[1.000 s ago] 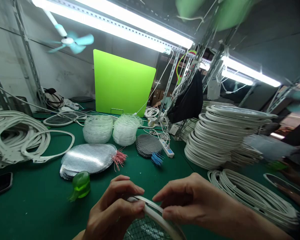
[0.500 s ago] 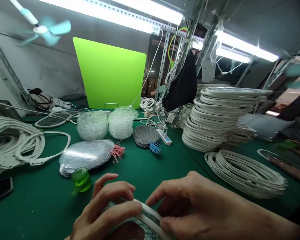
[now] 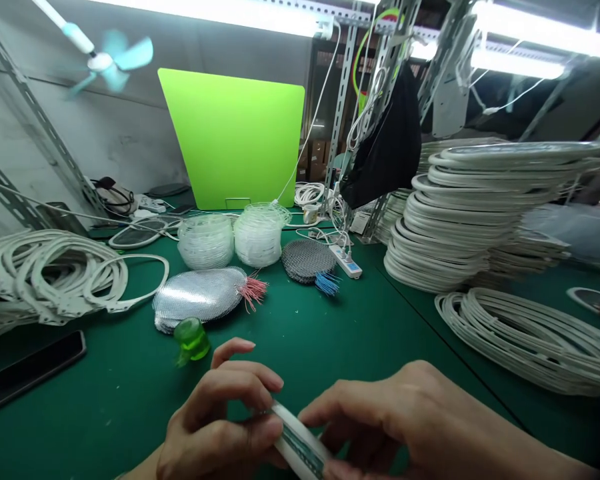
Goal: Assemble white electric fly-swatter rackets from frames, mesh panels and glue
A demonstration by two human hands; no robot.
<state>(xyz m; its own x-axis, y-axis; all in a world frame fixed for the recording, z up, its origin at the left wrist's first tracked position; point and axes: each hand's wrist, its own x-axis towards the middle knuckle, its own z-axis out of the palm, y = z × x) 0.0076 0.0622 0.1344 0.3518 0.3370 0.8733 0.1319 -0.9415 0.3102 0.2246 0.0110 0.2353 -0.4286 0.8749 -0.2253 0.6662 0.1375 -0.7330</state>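
At the bottom middle, a white plastic frame (image 3: 294,427) is held nearly edge-on, with a narrow gap showing between its two rims. My left hand (image 3: 220,417) pinches its upper end between thumb and fingers. Closed on the lower part of the same frame is my right hand (image 3: 400,413), its thumb at the rim and its index finger beside it. The frame's lower end is cut off by the picture edge. A roll of green tape (image 3: 192,339) lies just beyond my left hand, close to a stack of silver mesh pieces (image 3: 200,295) with pink wires.
Dark mesh pieces (image 3: 307,260) with blue wires lie beyond. Two bundles of clear plastic rings (image 3: 206,241) stand behind. White frames are heaped at left (image 3: 55,273) and stacked high at right (image 3: 460,220); flat rings (image 3: 530,340) lie nearer. A phone (image 3: 35,370) rests at left.
My view has shifted, so the table things appear further right and the phone shows more fully. The frame in my hands has turned more edge-on. Both hands keep their hold.
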